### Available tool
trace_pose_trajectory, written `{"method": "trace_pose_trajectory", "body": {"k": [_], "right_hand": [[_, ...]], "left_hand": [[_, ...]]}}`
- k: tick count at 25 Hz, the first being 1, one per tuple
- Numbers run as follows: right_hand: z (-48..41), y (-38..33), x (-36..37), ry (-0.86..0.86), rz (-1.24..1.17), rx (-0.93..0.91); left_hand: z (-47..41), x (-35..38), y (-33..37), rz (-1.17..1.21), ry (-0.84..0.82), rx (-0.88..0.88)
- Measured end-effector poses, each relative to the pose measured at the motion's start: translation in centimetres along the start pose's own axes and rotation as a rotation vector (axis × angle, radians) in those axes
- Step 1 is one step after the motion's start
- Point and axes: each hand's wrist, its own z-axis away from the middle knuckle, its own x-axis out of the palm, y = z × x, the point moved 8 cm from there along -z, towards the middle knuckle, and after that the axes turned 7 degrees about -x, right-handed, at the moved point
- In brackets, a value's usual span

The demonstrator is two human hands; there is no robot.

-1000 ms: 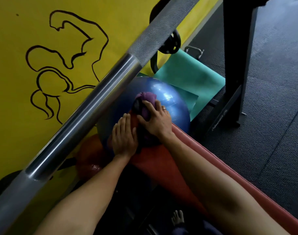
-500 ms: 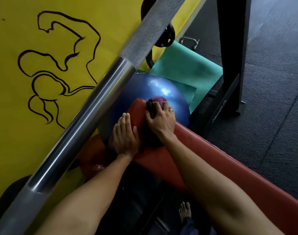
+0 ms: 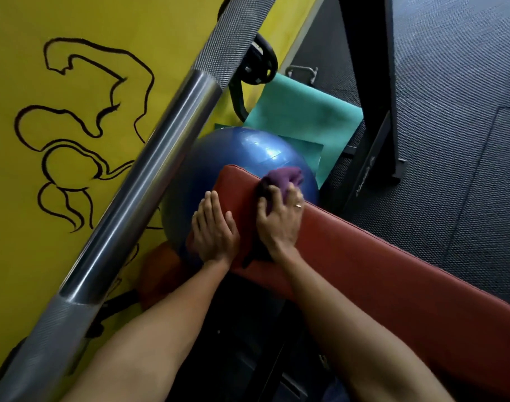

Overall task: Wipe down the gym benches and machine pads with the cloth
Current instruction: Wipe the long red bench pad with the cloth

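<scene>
My right hand (image 3: 280,219) grips the purple cloth (image 3: 285,177), fingers curled round it, at the far end of the red bench (image 3: 378,265). My left hand (image 3: 213,227) rests flat beside it on the bench's left edge, fingers straight.

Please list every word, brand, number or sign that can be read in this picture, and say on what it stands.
No text can be read.
On the black rack foot: pale lettering, too blurred to read.
On the yellow wall: only a black outline drawing, no words.
</scene>
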Motion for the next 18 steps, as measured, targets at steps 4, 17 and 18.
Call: {"method": "trace_pose_trajectory", "body": {"k": [4, 17, 18], "right_hand": [[7.3, -1.5, 0.2, -0.048, 0.03, -0.3], [12.2, -2.9, 1.8, 0.055, 0.05, -0.218], [13.7, -1.9, 1.1, 0.046, 0.08, -0.301]], "left_hand": [[0.0, 0.2, -0.3, 0.047, -0.021, 0.022], [2.9, 0.6, -0.6, 0.134, -0.074, 0.411], [3.0, 0.5, -0.6, 0.144, -0.07, 0.414]]}}
